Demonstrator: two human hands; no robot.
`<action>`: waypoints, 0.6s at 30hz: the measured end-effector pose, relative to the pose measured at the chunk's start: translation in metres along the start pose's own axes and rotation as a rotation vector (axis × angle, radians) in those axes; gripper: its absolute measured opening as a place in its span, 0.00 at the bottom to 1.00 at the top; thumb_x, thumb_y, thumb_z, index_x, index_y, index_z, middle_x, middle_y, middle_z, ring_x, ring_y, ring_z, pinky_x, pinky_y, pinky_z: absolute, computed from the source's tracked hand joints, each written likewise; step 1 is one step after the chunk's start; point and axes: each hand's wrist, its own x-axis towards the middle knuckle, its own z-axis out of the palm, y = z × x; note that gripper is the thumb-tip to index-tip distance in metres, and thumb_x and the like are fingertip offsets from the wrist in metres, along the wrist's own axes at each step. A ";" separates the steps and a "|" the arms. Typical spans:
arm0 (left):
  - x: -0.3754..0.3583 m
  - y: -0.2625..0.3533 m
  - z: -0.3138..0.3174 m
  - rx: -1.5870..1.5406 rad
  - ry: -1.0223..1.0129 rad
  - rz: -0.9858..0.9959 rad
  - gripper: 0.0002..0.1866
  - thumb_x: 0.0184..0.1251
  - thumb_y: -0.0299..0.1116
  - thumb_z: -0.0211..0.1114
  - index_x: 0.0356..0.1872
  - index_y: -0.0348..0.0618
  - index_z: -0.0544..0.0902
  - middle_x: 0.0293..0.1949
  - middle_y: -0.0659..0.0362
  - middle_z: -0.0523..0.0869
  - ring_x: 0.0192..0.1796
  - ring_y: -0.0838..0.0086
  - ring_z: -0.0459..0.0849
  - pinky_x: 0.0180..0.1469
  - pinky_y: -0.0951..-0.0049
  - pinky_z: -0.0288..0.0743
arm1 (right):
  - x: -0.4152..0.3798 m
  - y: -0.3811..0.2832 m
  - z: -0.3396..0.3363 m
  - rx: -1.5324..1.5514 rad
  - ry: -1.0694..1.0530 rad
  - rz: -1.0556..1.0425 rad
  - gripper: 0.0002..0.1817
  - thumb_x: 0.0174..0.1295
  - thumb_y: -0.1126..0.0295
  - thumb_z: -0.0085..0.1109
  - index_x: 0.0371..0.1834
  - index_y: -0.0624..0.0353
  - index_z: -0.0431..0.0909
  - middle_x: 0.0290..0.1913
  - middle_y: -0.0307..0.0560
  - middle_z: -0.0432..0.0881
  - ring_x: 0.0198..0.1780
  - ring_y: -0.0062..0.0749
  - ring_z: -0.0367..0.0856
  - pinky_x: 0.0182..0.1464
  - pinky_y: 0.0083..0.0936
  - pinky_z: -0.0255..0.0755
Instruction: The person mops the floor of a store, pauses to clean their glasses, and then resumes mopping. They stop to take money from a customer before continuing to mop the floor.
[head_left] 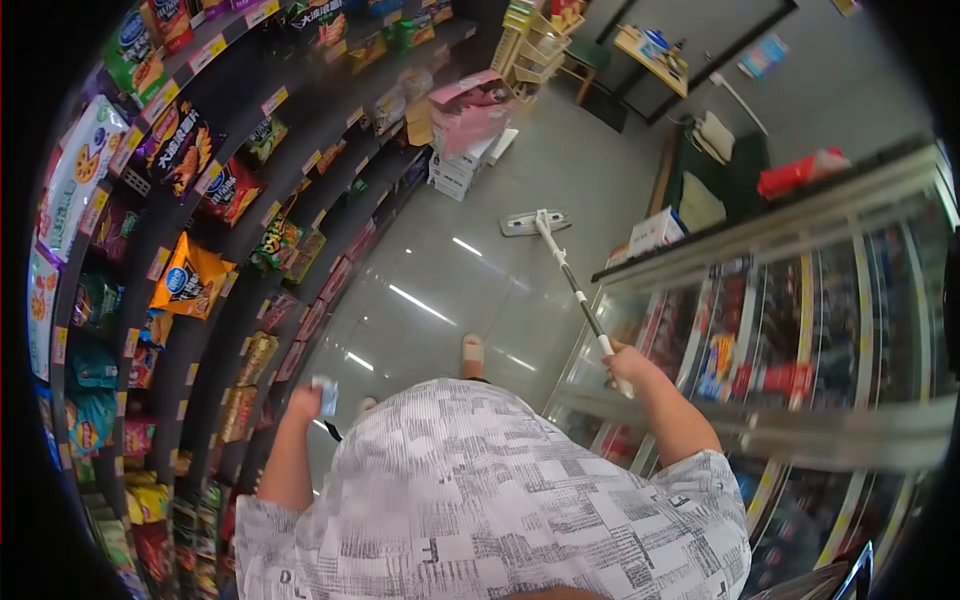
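Observation:
My right hand (622, 362) is closed round the white upper end of a mop handle (577, 290). The handle slants away from me to a flat rectangular mop head (534, 222), which lies on the grey tiled floor (430, 270). My left hand (304, 401), at the lower left beside the snack shelves, holds a small light-blue and white item (325, 395) too blurred to identify. A beige slipper (472, 348) shows on one foot in front of my patterned shirt.
Curved dark shelves (245, 60) of packaged snacks run along the left. Glass-fronted display cases (780, 270) fill the right. Ahead stand a pink bag (465, 120) on white boxes (450, 176), stacked baskets (540, 60), a wooden table (650, 62) and a green seat (745, 165) with cushions.

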 end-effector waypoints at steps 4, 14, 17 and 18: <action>-0.095 -0.002 0.093 -0.024 -0.171 -0.285 0.28 0.75 0.51 0.53 0.53 0.33 0.86 0.54 0.34 0.86 0.61 0.43 0.84 0.66 0.54 0.76 | 0.125 -0.048 -0.124 -0.540 0.023 -0.218 0.36 0.64 0.68 0.63 0.77 0.57 0.67 0.47 0.58 0.87 0.43 0.38 0.88 0.40 0.40 0.83; -0.233 0.101 0.175 -0.359 -0.015 -0.510 0.23 0.77 0.48 0.57 0.46 0.35 0.87 0.43 0.39 0.90 0.48 0.46 0.89 0.52 0.54 0.80 | 0.336 -0.175 -0.204 -1.000 0.053 0.055 0.11 0.60 0.73 0.59 0.42 0.65 0.86 0.33 0.51 0.87 0.39 0.42 0.90 0.41 0.44 0.79; -0.246 0.143 0.150 -0.600 0.179 -0.562 0.23 0.78 0.48 0.58 0.47 0.34 0.86 0.41 0.40 0.90 0.45 0.52 0.90 0.50 0.57 0.80 | 0.334 -0.182 -0.173 -1.268 -0.011 0.062 0.11 0.59 0.70 0.59 0.37 0.64 0.87 0.33 0.49 0.88 0.39 0.41 0.89 0.40 0.43 0.78; -0.249 0.165 0.129 -0.594 0.166 -0.590 0.22 0.79 0.47 0.58 0.48 0.34 0.86 0.41 0.41 0.90 0.45 0.54 0.90 0.51 0.58 0.80 | 0.323 -0.182 -0.167 -1.293 -0.033 0.033 0.11 0.59 0.69 0.59 0.37 0.63 0.88 0.34 0.49 0.88 0.40 0.41 0.89 0.41 0.44 0.78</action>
